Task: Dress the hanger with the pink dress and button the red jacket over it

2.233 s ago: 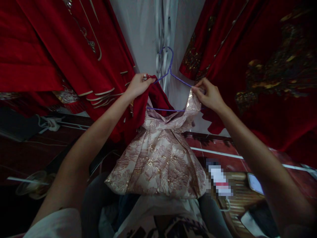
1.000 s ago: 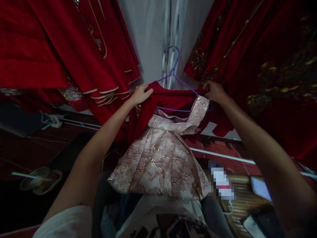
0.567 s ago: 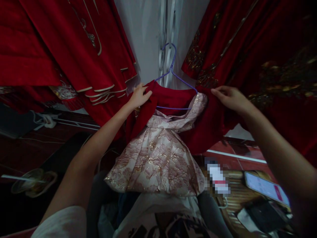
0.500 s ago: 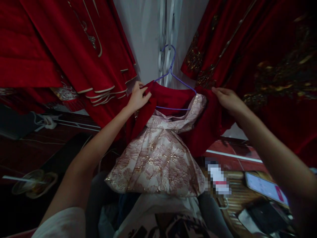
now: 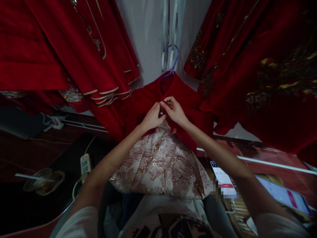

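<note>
A small red jacket (image 5: 185, 96) hangs on a blue hanger (image 5: 176, 56), its collar drawn together below the hook. Under it shows a pale pink and gold brocade dress (image 5: 158, 158), whose skirt spreads over my lap. My left hand (image 5: 154, 116) pinches one front edge of the jacket at chest height. Close against it, my right hand (image 5: 174, 110) grips the other front edge. A small shiny fastener shows between the fingers. Lower on the right front sits a small red ornament (image 5: 174, 131).
Red garments (image 5: 81, 49) hang at left, and more red clothes with gold embroidery (image 5: 247, 82) at right. A white power strip (image 5: 85, 164) and a plastic cup with a straw (image 5: 39, 180) rest on a black surface. Two phones, one (image 5: 224, 180) nearer, lie at the right.
My hands have come inward from the jacket's spread sides to its middle. The jacket fronts are now drawn together, covering the dress's top and most of the hanger.
</note>
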`<state>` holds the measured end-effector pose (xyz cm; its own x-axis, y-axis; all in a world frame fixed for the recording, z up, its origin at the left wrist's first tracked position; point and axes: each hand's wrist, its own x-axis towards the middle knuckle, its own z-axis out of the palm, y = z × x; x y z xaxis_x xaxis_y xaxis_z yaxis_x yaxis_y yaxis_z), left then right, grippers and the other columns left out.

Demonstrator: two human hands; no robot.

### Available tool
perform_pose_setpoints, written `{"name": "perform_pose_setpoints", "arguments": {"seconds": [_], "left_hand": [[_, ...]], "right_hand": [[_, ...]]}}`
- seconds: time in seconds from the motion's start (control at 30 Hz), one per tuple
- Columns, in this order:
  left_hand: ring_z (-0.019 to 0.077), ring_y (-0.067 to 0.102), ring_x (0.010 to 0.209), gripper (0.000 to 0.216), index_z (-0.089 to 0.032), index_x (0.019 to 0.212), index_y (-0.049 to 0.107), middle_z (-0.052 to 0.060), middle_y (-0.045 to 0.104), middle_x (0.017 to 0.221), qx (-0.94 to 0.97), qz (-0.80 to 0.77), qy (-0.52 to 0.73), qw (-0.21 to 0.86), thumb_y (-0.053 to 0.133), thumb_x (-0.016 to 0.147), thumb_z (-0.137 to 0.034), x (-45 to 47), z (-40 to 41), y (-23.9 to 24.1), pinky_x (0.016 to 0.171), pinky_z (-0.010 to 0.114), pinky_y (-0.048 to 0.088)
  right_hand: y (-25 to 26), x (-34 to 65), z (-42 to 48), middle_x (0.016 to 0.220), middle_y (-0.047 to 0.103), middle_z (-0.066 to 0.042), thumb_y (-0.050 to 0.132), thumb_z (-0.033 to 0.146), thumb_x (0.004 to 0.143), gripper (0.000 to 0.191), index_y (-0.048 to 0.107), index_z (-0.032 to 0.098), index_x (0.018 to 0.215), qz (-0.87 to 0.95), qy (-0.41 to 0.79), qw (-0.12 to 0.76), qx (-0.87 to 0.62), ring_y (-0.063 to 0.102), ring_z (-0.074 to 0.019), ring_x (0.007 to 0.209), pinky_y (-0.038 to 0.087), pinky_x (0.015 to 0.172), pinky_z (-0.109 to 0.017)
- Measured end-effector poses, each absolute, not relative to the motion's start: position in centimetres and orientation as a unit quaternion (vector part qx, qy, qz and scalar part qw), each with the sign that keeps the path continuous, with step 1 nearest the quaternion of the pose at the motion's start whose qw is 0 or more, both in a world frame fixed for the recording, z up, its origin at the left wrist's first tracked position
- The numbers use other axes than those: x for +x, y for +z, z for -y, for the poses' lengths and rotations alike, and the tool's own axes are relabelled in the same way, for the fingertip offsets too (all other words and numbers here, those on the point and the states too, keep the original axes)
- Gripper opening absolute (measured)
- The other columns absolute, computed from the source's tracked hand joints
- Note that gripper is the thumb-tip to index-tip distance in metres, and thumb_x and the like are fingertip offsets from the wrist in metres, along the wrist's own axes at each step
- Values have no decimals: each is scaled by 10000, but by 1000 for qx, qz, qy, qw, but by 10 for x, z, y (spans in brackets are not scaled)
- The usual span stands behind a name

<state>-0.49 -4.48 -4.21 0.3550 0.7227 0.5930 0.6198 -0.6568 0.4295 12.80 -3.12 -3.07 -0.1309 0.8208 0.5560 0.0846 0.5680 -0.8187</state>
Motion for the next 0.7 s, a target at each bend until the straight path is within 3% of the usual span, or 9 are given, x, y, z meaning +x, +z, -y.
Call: {"name": "perform_pose_setpoints", "arguments": {"seconds": [0.2, 0.37, 0.47, 0.7], "left_hand": [[148, 631, 902, 152, -175, 926, 546, 50, 655, 940, 717, -388, 541, 207, 545, 778, -141, -10, 44, -62, 889, 319, 499], [164, 679, 858, 124, -160, 868, 648, 58, 718, 903, 618, -432, 604, 257, 634, 768, -232, -6, 51, -74, 851, 321, 532], [168, 682, 856, 155, -169, 889, 671, 55, 728, 911, 634, -446, 592, 220, 611, 808, -287, -8, 57, -68, 832, 316, 533], [158, 650, 817, 209, -180, 1002, 653, 51, 709, 967, 783, -440, 433, 79, 516, 844, -185, -14, 73, -44, 792, 278, 495]], "right_hand": [[-41, 147, 47, 980, 626, -23, 615, 455, 818, 292, 589, 246, 1020, 619, 462, 556, -307, 595, -141, 925, 492, 887, -304], [-57, 148, 50, 1021, 627, -35, 667, 416, 768, 324, 587, 245, 1032, 641, 431, 558, -303, 603, -153, 923, 498, 925, -340], [-59, 148, 51, 1000, 641, -38, 681, 455, 754, 328, 589, 240, 985, 649, 418, 557, -308, 615, -167, 924, 516, 907, -355], [-53, 148, 56, 999, 658, -48, 660, 412, 795, 257, 614, 223, 963, 645, 375, 586, -315, 635, -168, 929, 540, 870, -345]]}}
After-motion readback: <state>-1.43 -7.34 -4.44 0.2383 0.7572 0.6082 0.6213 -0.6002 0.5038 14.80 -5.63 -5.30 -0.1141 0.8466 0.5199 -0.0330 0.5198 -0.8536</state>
